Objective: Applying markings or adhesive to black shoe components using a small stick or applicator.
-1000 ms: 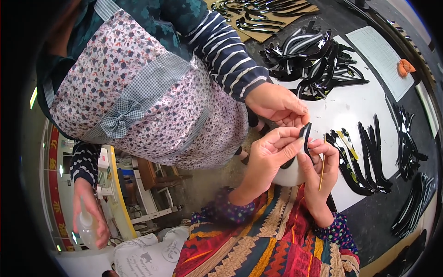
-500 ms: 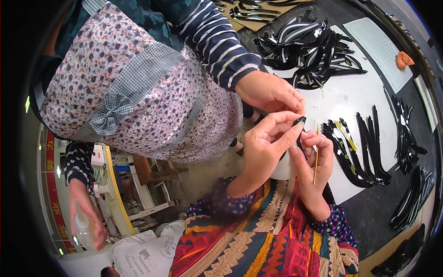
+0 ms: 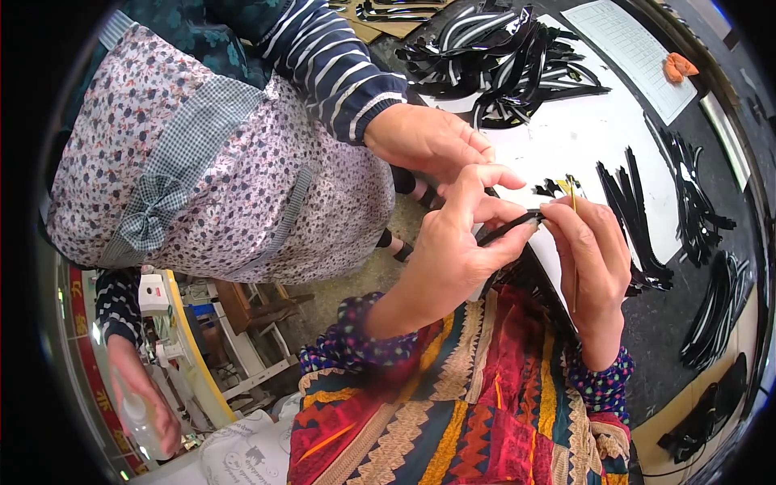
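My left hand (image 3: 461,250) pinches a narrow black strip (image 3: 508,228) between thumb and fingers. The fingertips of my right hand (image 3: 594,255) meet the same strip at its right end. Tucked in the right hand's fingers is a thin gold-coloured stick (image 3: 575,275), roughly upright. Close behind my left hand is a co-worker's hand (image 3: 428,137) in a striped sleeve; its fingertips are partly hidden by my fingers. That co-worker's other hand (image 3: 145,416), far to the left, grips a clear plastic bottle (image 3: 139,416).
On the dark table (image 3: 647,372) lies a white sheet (image 3: 590,145). Glossy black strips (image 3: 517,61) are heaped at the back, with more bundles (image 3: 634,214) on the right. A printed paper (image 3: 626,48) and an orange lump (image 3: 679,68) lie at the far right. The co-worker stands close on my left.
My hands have turned, bringing the black strip from upright to nearly level. My right hand has moved right with the gold stick. The co-worker's near hand appears farther left, as the whole view shifted.
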A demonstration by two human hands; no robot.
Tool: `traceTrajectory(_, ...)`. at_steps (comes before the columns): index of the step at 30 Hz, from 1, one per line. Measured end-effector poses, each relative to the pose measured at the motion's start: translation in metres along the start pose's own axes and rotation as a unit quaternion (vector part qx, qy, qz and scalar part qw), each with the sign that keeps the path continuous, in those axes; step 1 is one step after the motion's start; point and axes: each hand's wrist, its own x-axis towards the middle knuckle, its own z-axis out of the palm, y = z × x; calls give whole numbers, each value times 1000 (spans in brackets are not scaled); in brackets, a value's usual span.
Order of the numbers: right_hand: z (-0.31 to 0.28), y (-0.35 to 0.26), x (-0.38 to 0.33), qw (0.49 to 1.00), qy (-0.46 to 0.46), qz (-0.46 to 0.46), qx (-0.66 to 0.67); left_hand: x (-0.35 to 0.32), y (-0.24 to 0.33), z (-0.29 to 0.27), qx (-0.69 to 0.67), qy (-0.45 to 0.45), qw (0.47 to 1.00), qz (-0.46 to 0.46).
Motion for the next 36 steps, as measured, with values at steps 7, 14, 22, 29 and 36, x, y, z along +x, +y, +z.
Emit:
traceTrajectory(7, -8, -3, 5, 996, -58, -47, -54, -5, 6, 0, 46, -8, 999, 19)
traceTrajectory(14, -5, 4, 10, 992, -87, -88, -34, -4, -2, 0, 92, -6, 987, 130)
traceTrajectory(22, 0, 0, 6, 982, -20, 99, 161, -4, -5, -16, -28, -50, 998, 15)
traceTrajectory(29, -5, 0, 8, 974, -3, 153, 165, -4, -7, -19, -65, -1, 998, 1)
traceTrajectory(36, 0, 0, 4, 945, 10, 129, 302, -2, -14, -24, -61, 1, 998, 27)
